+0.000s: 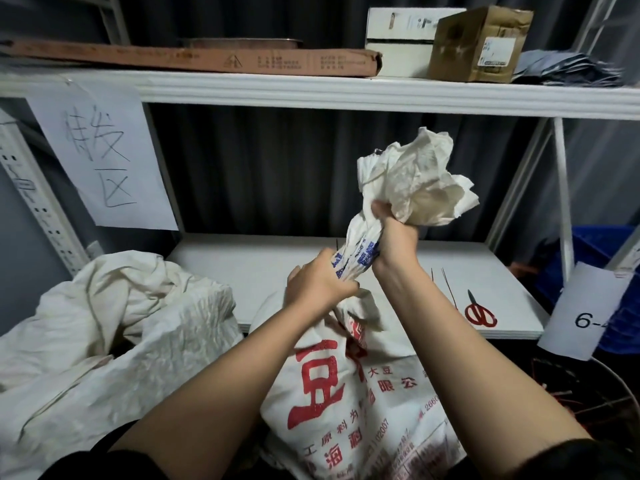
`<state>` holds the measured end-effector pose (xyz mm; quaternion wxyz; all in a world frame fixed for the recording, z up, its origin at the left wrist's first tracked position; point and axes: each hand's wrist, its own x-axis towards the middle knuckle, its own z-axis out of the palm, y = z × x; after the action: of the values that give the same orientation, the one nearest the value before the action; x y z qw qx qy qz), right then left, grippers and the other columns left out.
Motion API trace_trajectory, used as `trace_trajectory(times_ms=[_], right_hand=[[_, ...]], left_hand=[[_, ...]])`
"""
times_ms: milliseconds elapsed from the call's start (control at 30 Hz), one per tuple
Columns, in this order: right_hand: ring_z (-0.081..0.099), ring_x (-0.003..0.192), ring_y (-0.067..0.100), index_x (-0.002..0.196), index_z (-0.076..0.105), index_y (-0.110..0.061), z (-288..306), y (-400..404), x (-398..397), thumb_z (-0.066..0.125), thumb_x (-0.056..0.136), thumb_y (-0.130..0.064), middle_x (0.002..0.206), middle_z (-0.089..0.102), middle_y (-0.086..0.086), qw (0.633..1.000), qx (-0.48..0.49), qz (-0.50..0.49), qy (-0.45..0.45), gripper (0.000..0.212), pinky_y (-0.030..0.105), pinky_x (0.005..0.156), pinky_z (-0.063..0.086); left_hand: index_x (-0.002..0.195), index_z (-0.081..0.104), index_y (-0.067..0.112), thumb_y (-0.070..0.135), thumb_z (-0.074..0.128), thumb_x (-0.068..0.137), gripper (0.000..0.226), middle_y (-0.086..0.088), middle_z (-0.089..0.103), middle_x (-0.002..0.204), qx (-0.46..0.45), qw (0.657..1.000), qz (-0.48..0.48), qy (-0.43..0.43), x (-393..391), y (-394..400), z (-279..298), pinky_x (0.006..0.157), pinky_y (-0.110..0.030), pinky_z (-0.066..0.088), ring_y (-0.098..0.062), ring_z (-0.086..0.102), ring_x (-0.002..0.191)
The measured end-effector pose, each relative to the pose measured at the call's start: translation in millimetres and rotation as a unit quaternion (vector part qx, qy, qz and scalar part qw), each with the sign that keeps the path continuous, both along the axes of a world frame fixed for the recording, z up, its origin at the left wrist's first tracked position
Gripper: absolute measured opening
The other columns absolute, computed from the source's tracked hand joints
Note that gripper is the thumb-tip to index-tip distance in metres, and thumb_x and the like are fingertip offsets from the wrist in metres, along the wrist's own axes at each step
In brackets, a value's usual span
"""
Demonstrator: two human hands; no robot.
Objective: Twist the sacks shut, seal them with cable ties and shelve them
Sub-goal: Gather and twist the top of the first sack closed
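A white woven sack (367, 403) with red print stands in front of me, below the white shelf board (263, 265). Its neck (360, 251) is gathered into a twisted rope. My left hand (318, 282) grips the neck low down. My right hand (394, 233) grips it higher, just under the crumpled open mouth (419, 181) that flares above. Thin black cable ties (446, 282) lie on the shelf board at the right. A second white sack (114, 327) slumps at the left with its top loose.
Red-handled scissors (479, 313) lie near the shelf's front right corner. Above, an upper shelf (346, 95) carries cardboard boxes (478, 43). A handwritten paper sign (100, 157) hangs at left. A blue crate (595, 258) and a labelled card (585, 313) stand at right.
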<state>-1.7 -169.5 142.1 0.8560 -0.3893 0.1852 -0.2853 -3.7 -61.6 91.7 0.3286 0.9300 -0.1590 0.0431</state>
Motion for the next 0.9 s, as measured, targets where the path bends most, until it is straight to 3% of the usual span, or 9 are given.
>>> trace_trajectory(times_ms=[133,267,400,533,667,733,767,800,900], right_hand=[[0.062,0.054,0.017,0.08,0.061,-0.007,6.5,1.4,-1.0,0.066,0.081,0.008,0.072,0.062,0.006,0.998,0.058,0.011,-0.014,0.016,0.03,0.056,0.053],[0.063,0.066,0.022,0.093,0.064,-0.002,6.9,2.7,-3.7,0.069,0.079,0.006,0.083,0.065,0.011,0.999,0.033,0.024,0.011,0.017,0.032,0.064,0.054],[0.066,0.08,0.022,0.096,0.064,-0.006,5.6,-7.7,-8.9,0.069,0.085,-0.007,0.089,0.069,0.01,0.981,-0.082,0.175,0.034,0.012,0.039,0.085,0.054],[0.062,0.086,0.016,0.11,0.061,-0.013,0.2,-25.1,-15.4,0.069,0.086,-0.029,0.095,0.069,0.002,0.928,-0.22,0.296,0.054,0.03,0.027,0.078,0.051],[0.057,0.112,0.015,0.132,0.044,-0.026,-14.1,-29.3,-15.2,0.06,0.076,-0.066,0.128,0.056,-0.002,0.893,-0.336,0.282,0.101,0.071,0.03,0.084,0.047],[0.057,0.112,0.013,0.133,0.045,-0.023,-24.8,-27.1,-17.0,0.051,0.093,-0.048,0.123,0.058,-0.006,0.879,-0.433,0.188,0.075,0.048,0.032,0.085,0.045],[0.058,0.109,0.012,0.128,0.05,-0.021,-29.8,-27.6,-19.4,0.051,0.096,-0.033,0.118,0.06,-0.006,0.842,-0.525,0.114,0.046,0.035,0.033,0.086,0.045],[0.058,0.108,0.014,0.124,0.053,-0.019,-34.6,-29.5,-21.6,0.053,0.094,-0.021,0.116,0.061,-0.005,0.764,-0.643,0.041,0.019,0.03,0.035,0.088,0.047],[0.049,0.123,0.023,0.133,0.048,-0.016,-53.2,-37.6,-18.9,0.059,0.073,0.0,0.134,0.054,0.004,0.423,-0.898,-0.102,-0.062,0.063,0.04,0.093,0.044]], left_hand=[[0.109,0.044,0.018,0.043,0.066,0.073,0.049,-0.001,0.066,0.105,0.037,0.997,-0.031,-0.059,-3.0,6.0,-7.9,0.084,-0.034,0.043,-0.03,0.061,0.097],[0.11,0.053,0.015,0.037,0.064,0.079,0.04,-0.005,0.068,0.106,0.037,0.997,-0.057,-0.028,0.6,6.3,-15.9,0.086,-0.032,0.038,-0.029,0.061,0.1],[0.106,0.06,0.013,0.009,0.061,0.082,0.024,-0.003,0.067,0.104,-0.139,0.985,-0.059,0.081,4.2,7.8,-24.0,0.076,-0.023,0.039,-0.022,0.061,0.097],[0.109,0.063,0.005,-0.006,0.06,0.081,0.031,-0.007,0.072,0.101,-0.282,0.942,-0.069,0.166,9.1,10.9,-25.8,0.081,-0.023,0.05,-0.017,0.066,0.092],[0.107,0.065,0.006,0.0,0.064,0.085,0.022,-0.005,0.068,0.095,-0.345,0.912,-0.051,0.216,16.7,16.1,-19.9,0.069,-0.016,0.05,-0.016,0.063,0.085],[0.104,0.066,0.006,0.006,0.065,0.086,0.017,-0.008,0.069,0.095,-0.36,0.904,-0.023,0.229,22.8,20.1,-22.9,0.075,-0.024,0.05,-0.02,0.064,0.085],[0.104,0.066,0.004,0.008,0.066,0.086,0.018,-0.009,0.069,0.095,-0.367,0.9,-0.012,0.234,24.1,21.3,-24.5,0.077,-0.026,0.049,-0.021,0.064,0.084],[0.106,0.066,0.003,0.01,0.067,0.086,0.021,-0.01,0.07,0.096,-0.375,0.895,-0.007,0.241,23.8,21.6,-25.2,0.079,-0.027,0.049,-0.022,0.065,0.083],[0.107,0.066,0.012,0.012,0.067,0.087,0.02,-0.003,0.071,0.095,-0.4,0.88,-0.025,0.256,20.3,20.2,-26.2,0.076,-0.024,0.053,-0.016,0.066,0.083]])
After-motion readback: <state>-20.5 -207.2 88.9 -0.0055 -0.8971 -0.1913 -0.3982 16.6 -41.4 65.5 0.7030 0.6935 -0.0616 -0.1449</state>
